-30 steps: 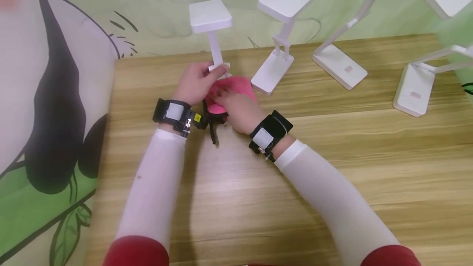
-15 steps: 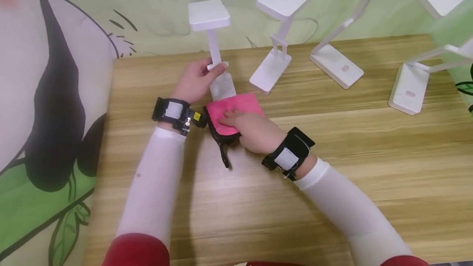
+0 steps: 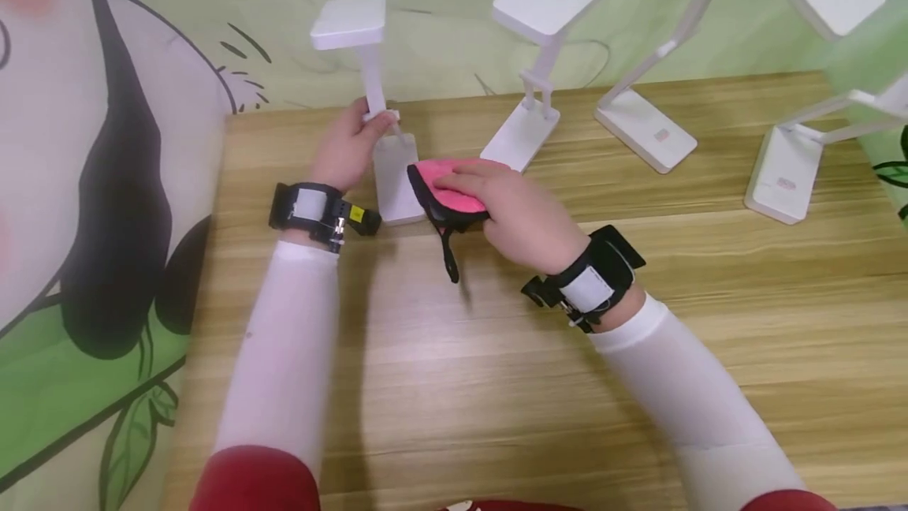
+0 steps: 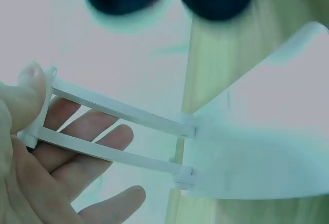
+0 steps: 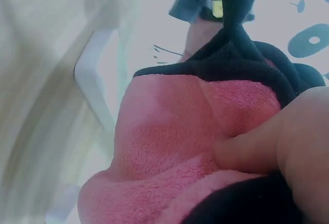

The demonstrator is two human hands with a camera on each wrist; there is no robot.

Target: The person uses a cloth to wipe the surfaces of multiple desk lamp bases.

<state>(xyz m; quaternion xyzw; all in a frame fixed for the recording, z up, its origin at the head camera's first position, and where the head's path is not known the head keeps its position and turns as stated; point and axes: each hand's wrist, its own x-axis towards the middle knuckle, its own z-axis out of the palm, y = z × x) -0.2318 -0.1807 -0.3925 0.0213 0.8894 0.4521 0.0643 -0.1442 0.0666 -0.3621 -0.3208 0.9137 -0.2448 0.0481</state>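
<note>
My left hand [image 3: 347, 144] grips the leftmost white desk lamp [image 3: 397, 188] at the joint low on its stem. In the left wrist view the thumb and fingers wrap the crosspiece that links two thin white bars [image 4: 123, 111], which run to the base. My right hand [image 3: 532, 211] holds a pink plush cloth [image 3: 461, 194] with black trim and a black hanging loop [image 3: 450, 257]. This cloth is bunched just right of the lamp's base and overlaps its edge in the head view. The thumb [image 5: 252, 149] presses into the pink pile in the right wrist view.
A second white lamp [image 3: 521, 136] stands close behind the cloth. Further right are two more lamps, one with its base [image 3: 649, 132] near the wall and one with its base [image 3: 786, 176] near the table's right edge. A panda-patterned wall covering [image 3: 120, 180] borders the table [image 3: 454, 400].
The cloth slid down off the lamp's base toward me, then moved back up beside it, more bunched. My left hand and the lamp have shifted left, and the base is now largely uncovered.
</note>
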